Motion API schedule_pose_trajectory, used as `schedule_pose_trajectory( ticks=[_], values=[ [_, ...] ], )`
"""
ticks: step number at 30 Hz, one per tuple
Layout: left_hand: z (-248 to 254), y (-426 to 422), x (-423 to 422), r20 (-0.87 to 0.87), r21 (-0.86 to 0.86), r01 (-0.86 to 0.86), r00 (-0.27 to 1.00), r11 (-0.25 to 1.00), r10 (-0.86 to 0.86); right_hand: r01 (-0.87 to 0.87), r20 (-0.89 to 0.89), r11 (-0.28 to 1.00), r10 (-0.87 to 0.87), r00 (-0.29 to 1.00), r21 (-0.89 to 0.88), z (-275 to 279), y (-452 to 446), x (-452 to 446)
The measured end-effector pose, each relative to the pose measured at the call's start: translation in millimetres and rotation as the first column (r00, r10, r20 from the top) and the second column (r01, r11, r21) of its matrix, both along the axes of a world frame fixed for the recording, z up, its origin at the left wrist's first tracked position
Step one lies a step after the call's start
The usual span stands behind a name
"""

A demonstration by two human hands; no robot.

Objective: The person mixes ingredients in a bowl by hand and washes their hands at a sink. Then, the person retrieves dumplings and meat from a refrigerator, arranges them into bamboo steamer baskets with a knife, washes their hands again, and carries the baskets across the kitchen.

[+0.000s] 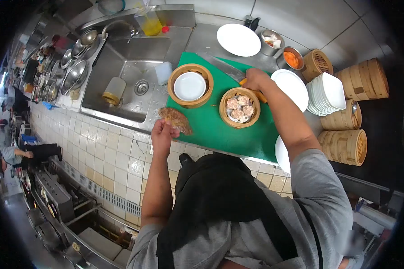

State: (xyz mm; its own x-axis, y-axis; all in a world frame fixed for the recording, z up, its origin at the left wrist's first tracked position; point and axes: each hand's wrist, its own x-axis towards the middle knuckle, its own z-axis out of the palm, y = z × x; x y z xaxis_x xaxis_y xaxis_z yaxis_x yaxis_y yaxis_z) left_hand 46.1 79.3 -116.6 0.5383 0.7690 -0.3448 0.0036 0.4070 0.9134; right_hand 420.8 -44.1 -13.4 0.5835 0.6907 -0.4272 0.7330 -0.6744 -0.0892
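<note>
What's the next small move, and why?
I'd bring the bag in the left hand further over the green board before the knife moves. The bag is at the board's edge beside the sink, the right hand is already at the knife's handle, and bare board lies in front of the two steamer baskets.

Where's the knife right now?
Head view: the knife lies across the green board's far edge, right hand at its handle, just beyond the dumpling steamer.
</note>
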Motion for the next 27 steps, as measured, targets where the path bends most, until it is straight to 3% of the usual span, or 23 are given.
schedule_pose_trajectory(
  ticks=[2,4,6,8,12,16,17,18,19,21,22,24,26,27],
  values=[
    [-6.5,13.1,0.0,0.073,0.004,-0.064,0.995,0.998,0.064,0.018,-0.008,0.999,-0.018,1.0,-0.029,0.0,2.9,-9.2],
    [-4.6,25.2,7.3,0.079,0.011,-0.048,0.996,0.999,0.047,0.114,0.092,0.992,-0.119,0.989,0.061,1.8,4.3,-17.7],
    [3.2,30.6,24.0,0.071,0.037,0.035,0.997,0.999,-0.038,0.093,0.094,0.993,-0.099,0.991,0.068,9.4,5.4,-26.7],
    [1.5,33.5,41.3,0.13,0.038,0.075,0.988,0.996,-0.08,0.06,0.147,0.96,-0.103,0.984,0.273,7.8,3.0,-32.4],
    [11.7,25.8,69.3,0.321,-0.013,0.233,0.922,0.972,-0.217,0.002,0.176,0.97,-0.046,0.983,0.242,21.4,-1.2,-40.8],
    [7.0,25.8,59.4,0.328,-0.048,0.368,0.884,0.929,-0.333,0.078,0.169,0.95,-0.134,0.976,0.301,48.2,-32.6,-68.5],
    [2.9,26.7,52.0,-0.005,0.132,0.43,0.901,0.893,-0.433,0.136,0.089,0.874,-0.2,0.976,0.466,51.9,-45.6,-79.2],
    [-1.1,27.8,44.4,-0.345,0.274,0.527,0.835,0.805,-0.429,0.196,-0.001,0.767,-0.246,0.969,0.611,56.0,-55.7,-93.0],
    [-4.2,27.8,34.9,-0.34,0.271,0.521,0.838,0.81,-0.426,0.189,0.003,0.772,-0.241,0.971,0.607,61.9,-62.7,-111.4],
    [-8.0,24.0,14.0,-0.435,0.688,0.449,0.884,0.569,-0.172,0.49,-0.463,0.626,-0.222,0.858,0.607,70.7,-75.7,-156.1],
    [-7.2,22.9,7.4,-0.433,0.688,0.45,0.884,0.57,-0.176,0.516,-0.54,0.577,-0.15,0.828,0.632,67.3,-77.8,-181.9],
    [-4.6,18.5,-4.5,-0.283,0.641,0.315,0.945,0.7,-0.166,0.542,-0.577,0.605,-0.161,0.801,0.583,57.1,-78.9,-228.8],
    [-13.3,21.2,-8.4,-0.29,0.653,0.321,0.943,0.686,-0.164,0.56,-0.597,0.645,-0.194,0.778,0.52,53.3,-70.9,-266.1],
    [-18.4,22.3,-9.3,-0.299,0.665,0.323,0.941,0.674,-0.157,0.437,-0.519,0.739,-0.139,0.844,0.513,42.4,-69.0,-277.7]
  ],
)
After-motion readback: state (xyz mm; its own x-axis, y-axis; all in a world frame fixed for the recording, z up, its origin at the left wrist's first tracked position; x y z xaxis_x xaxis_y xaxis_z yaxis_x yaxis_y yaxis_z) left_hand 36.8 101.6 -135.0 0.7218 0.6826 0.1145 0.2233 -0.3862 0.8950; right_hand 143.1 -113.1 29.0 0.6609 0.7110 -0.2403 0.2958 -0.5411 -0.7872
